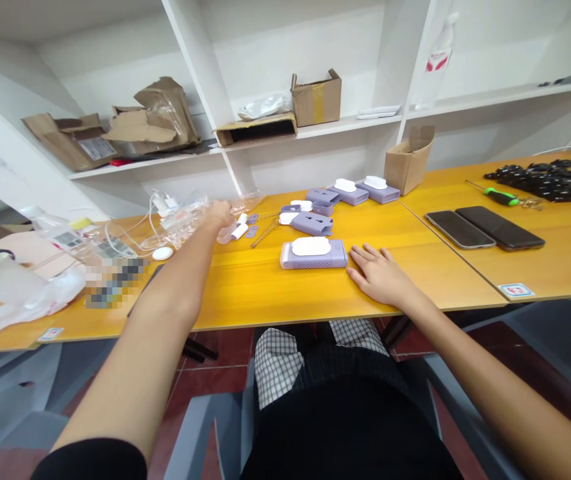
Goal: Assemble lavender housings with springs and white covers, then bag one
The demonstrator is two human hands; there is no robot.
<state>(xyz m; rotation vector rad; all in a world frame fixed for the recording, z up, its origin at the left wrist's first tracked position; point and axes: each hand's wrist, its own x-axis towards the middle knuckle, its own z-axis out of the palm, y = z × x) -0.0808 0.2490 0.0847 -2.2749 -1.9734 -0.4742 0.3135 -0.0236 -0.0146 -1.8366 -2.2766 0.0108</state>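
Observation:
My left hand [219, 215] reaches to the far side of the table, among clear plastic bags [188, 217] and beside small white parts [240, 231]. Its fingers are largely hidden, so I cannot make out their grip. My right hand [378, 273] lies flat with fingers spread, its tips close to the right end of a lilac perforated case [322, 262]. That case has a white oval piece [311, 246] on top and a pale pink left end. Behind it are an open lilac shell [312, 224], thin coil springs [265, 233] and small lilac pieces [252, 232].
Two lilac cases with white tops [378, 190] stand at the back near a cardboard box [409, 162]. Two phones [500, 227], a green-handled screwdriver [501, 196] and a heap of black parts [550, 179] lie right. White cable [152, 223] and bottles [58, 233] are left.

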